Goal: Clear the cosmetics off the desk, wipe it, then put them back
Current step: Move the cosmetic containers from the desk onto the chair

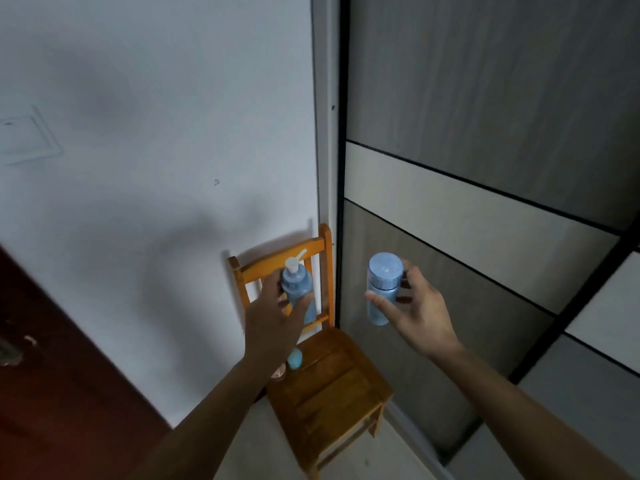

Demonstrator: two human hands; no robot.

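Gripped in the left hand, fingers curled round it: blue pump bottle, before the backrest of the chair. Held by thumb and fingers of the right hand: blue capped bottle, right of that backrest. On the chair's seat: small blue container.

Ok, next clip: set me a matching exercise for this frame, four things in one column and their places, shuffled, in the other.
Things
1. pump bottle
2. blue capped bottle
3. small light-blue item
4. wooden chair

Places
A. on the floor, in the corner between the white wall and the wardrobe
B. in the grip of the right hand
C. resting on the chair's seat
D. in the grip of the left hand

Pairs: 1-D, 2-B, 3-C, 4-A
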